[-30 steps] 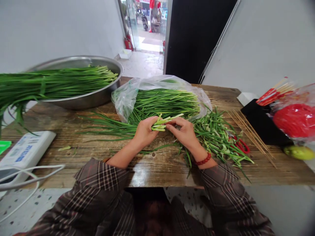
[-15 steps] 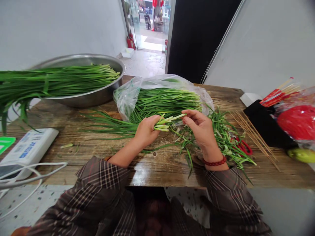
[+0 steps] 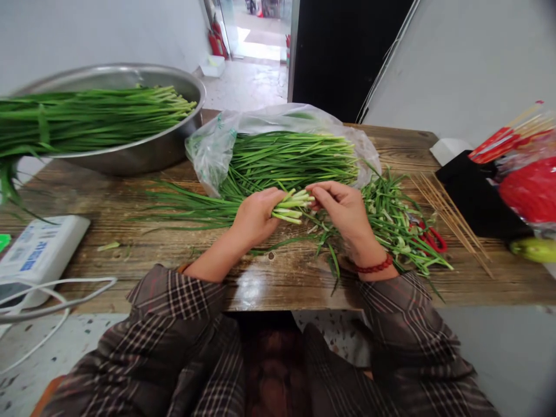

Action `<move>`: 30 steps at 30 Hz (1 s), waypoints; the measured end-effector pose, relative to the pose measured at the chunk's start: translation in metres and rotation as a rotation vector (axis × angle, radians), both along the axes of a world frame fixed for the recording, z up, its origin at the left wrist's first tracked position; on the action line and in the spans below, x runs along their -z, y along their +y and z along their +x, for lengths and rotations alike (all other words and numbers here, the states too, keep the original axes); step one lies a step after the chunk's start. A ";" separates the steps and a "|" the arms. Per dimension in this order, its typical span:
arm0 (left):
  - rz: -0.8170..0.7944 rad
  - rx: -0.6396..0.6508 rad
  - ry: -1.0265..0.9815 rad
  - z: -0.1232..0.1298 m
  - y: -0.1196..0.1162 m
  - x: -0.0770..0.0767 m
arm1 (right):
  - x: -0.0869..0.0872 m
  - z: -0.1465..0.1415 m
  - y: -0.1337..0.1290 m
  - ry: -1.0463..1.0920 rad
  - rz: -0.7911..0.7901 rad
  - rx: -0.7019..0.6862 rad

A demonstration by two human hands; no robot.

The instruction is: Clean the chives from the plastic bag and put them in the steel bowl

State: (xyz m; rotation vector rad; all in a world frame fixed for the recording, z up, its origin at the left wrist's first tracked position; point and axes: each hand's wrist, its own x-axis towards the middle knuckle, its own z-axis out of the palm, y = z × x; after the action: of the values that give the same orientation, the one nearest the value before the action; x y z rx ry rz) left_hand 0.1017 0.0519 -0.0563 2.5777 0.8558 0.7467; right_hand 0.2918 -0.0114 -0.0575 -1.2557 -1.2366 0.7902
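My left hand (image 3: 258, 215) is wrapped round a small bunch of garlic chives (image 3: 292, 207), whose pale cut ends stick out to the right and whose green leaves trail left over the table. The thumb and fingers of my right hand (image 3: 343, 211) pinch at the tips of those pale stems. Behind both hands, more garlic chives (image 3: 289, 159) lie in an opened clear plastic bag (image 3: 211, 156). A loose heap of chive trimmings (image 3: 391, 226) is beside my right hand, with red-handled scissors (image 3: 434, 238) partly buried in it.
A steel basin (image 3: 174, 145) at the back left bears a big tied bundle of chives (image 3: 99, 119). A white scale (image 3: 47, 249) with cables is at the left. Wooden skewers (image 3: 452, 217) and a black box (image 3: 478, 197) lie at the right of the wooden table (image 3: 299, 284).
My right hand has moved slightly left, closer to my left hand, and the stem that jutted out toward it now sits nearer the bunch. The whole view has tilted down a little.
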 end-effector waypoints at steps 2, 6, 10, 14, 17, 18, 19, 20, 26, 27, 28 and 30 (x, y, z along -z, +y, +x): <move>-0.008 -0.107 -0.123 -0.003 0.001 -0.005 | 0.001 0.010 0.000 -0.091 0.004 0.039; -0.131 -0.184 -0.343 -0.008 0.004 -0.011 | 0.005 0.016 -0.001 -0.540 0.060 0.043; -0.163 -0.258 -0.421 -0.012 0.008 -0.010 | 0.012 0.004 -0.001 -0.813 0.045 -0.006; -0.131 -0.351 -0.453 -0.014 0.011 -0.006 | 0.019 -0.002 0.002 -0.916 0.039 -0.006; -0.153 -0.360 -0.473 -0.014 0.009 -0.007 | 0.019 0.001 0.003 -0.755 0.042 0.003; -0.168 -0.353 -0.474 -0.013 0.008 -0.008 | 0.018 0.003 0.003 -0.665 0.036 0.016; -0.178 -0.338 -0.468 -0.012 0.006 -0.009 | 0.016 0.004 0.003 -0.578 0.027 0.028; -0.176 -0.315 -0.459 -0.011 0.005 -0.010 | 0.015 0.005 0.003 -0.509 0.020 0.037; -0.013 -0.052 -0.268 -0.003 0.003 -0.004 | 0.008 -0.005 0.001 -0.481 0.142 0.007; 0.001 -0.027 -0.208 -0.002 0.004 -0.003 | 0.007 -0.007 0.001 -0.477 0.159 0.006; 0.013 -0.020 -0.153 -0.002 0.005 -0.002 | 0.007 -0.008 0.002 -0.460 0.166 0.016; 0.033 -0.039 -0.072 -0.001 0.006 0.000 | 0.007 -0.008 0.003 -0.367 0.158 0.072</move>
State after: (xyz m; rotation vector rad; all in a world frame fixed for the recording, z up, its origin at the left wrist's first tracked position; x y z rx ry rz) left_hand 0.1007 0.0582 -0.0559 2.5523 0.8810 0.8667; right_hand 0.2836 -0.0088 -0.0644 -1.3442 -1.5058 0.4091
